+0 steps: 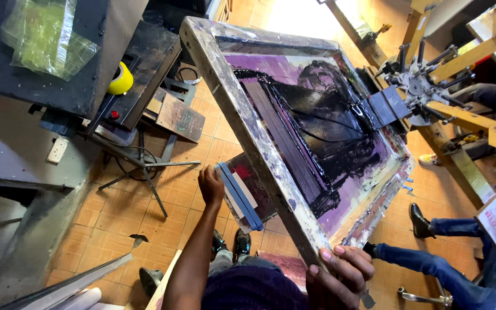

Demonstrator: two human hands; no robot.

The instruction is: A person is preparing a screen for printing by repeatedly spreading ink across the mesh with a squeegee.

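Your right hand (340, 276) is closed around the near corner of the wooden frame (248, 123), fingers curled over the top edge and thumb underneath, so the frame is firmly in your grip. Your left hand (211, 185) reaches forward under the raised frame with fingers bent; its fingertips touch the edge of a small dark board (247, 195) that has blue tape strips along its near side. Whether that hand actually grips the board you cannot tell from here, since the frame bar hides part of it.

The frame is tilted up, its mesh screen (322, 120) stained purple and covered through the middle with a thick smear of black ink (328, 132). Its far side is clamped into a metal bracket (387, 107) on a press hub with yellow arms (477, 54) spreading out to the right.

Below you, your shoes (231, 241) stand on an orange tiled floor (116, 212). To the left, a dark metal machine (58, 57) carries a sheet of greenish plastic (44, 37) on top and a yellow roll of tape (120, 80) beside it. At the lower right another person's legs in blue jeans (431, 264) and a black shoe (419, 220) show near the press.
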